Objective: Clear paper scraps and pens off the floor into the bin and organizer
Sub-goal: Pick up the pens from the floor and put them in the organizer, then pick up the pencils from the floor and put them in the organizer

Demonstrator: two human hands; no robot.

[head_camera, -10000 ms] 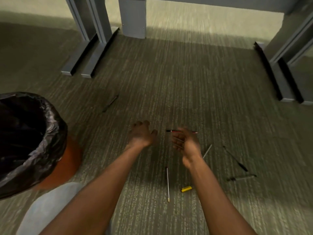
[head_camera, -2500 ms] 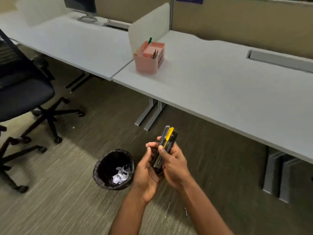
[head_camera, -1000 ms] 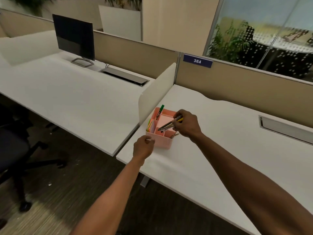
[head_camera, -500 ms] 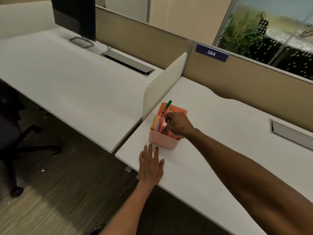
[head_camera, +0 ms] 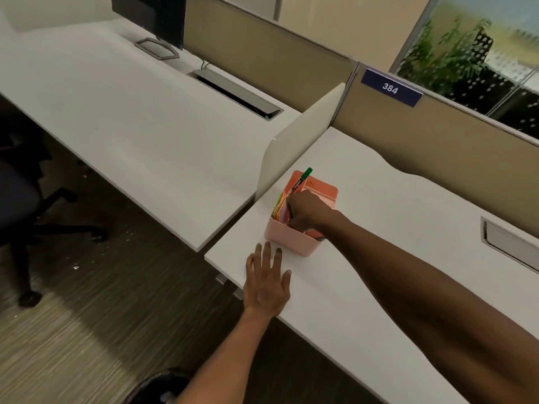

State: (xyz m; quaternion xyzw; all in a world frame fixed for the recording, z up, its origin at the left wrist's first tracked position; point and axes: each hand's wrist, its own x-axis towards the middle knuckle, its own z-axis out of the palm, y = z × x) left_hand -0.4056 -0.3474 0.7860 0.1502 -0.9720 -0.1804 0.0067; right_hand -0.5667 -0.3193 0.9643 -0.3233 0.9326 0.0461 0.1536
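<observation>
A dark office chair (head_camera: 20,182) stands far left on the carpet; a monitor (head_camera: 154,18) sits on the neighbouring desk; the black-lined bin (head_camera: 159,387) shows at the bottom edge; the left hand (head_camera: 267,282) lies flat, fingers spread, on the white desk (head_camera: 393,228) just before the pink organizer (head_camera: 291,237); a white divider (head_camera: 294,147) rises just left of it; a green-capped marker (head_camera: 302,179) juts from its rear; the right hand (head_camera: 309,212), fingers curled, reaches into the organizer, whether pinching anything I cannot tell.
</observation>
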